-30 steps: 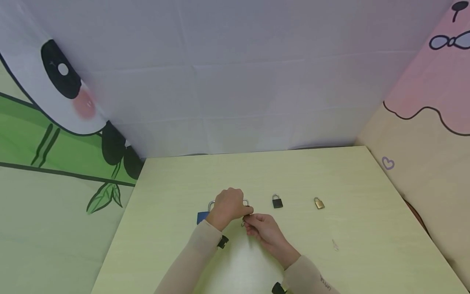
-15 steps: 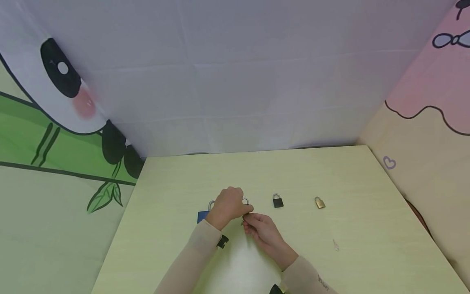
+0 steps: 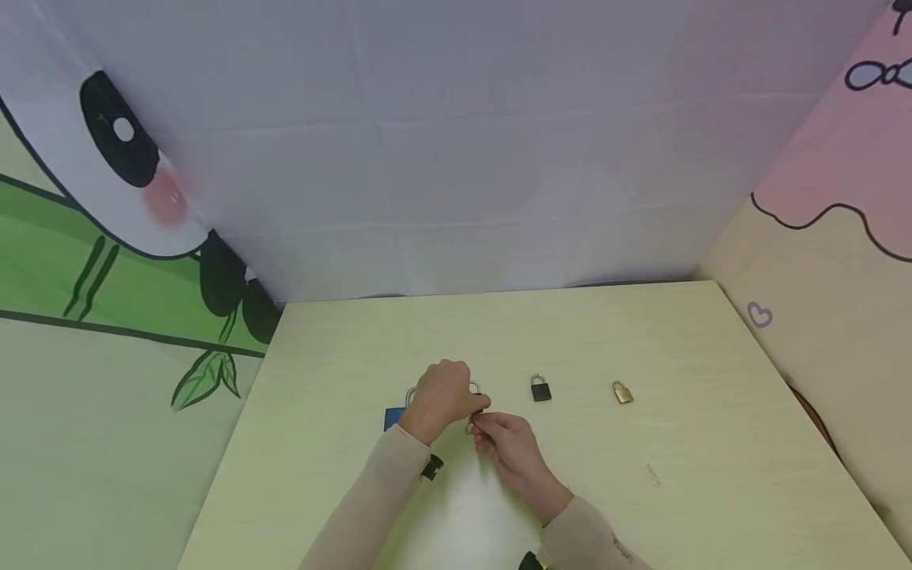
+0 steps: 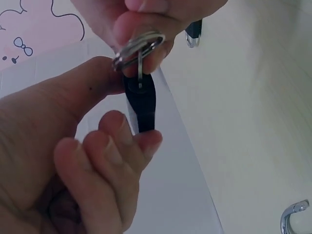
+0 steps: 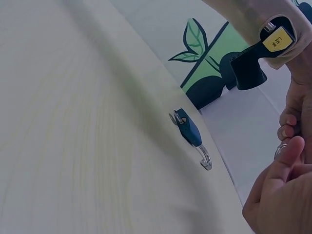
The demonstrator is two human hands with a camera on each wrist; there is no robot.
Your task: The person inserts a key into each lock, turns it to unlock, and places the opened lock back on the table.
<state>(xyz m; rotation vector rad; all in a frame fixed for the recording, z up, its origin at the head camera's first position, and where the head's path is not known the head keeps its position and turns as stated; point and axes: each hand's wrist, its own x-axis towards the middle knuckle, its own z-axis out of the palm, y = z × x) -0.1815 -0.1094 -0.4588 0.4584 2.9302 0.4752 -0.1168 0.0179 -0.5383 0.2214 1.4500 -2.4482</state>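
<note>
My left hand (image 3: 442, 400) grips a small black padlock (image 4: 146, 105) by its sides, its shackle pointing away in the head view. At the padlock's underside, a key (image 4: 140, 70) stands in line with the keyhole end, with metal rings (image 4: 139, 48) looped through it. The fingers of my right hand (image 3: 518, 455) pinch this key, close against the left thumb. Just left of the left hand, partly hidden by it, lies a blue padlock (image 3: 393, 418). In the right wrist view the blue padlock (image 5: 189, 130) has its shackle raised, and a key with a ring sits at its base.
To the right on the pale table (image 3: 342, 348) lie another black padlock (image 3: 541, 391) and a small brass padlock (image 3: 623, 392). A faint reddish mark (image 3: 653, 476) shows nearer the front right. Printed cloth walls (image 3: 499, 174) border the table's back and sides.
The right hand and wrist have shifted slightly, and the ring at its fingertips has changed angle. The left hand keeps its grip on the padlock. The head view has drifted a little.
</note>
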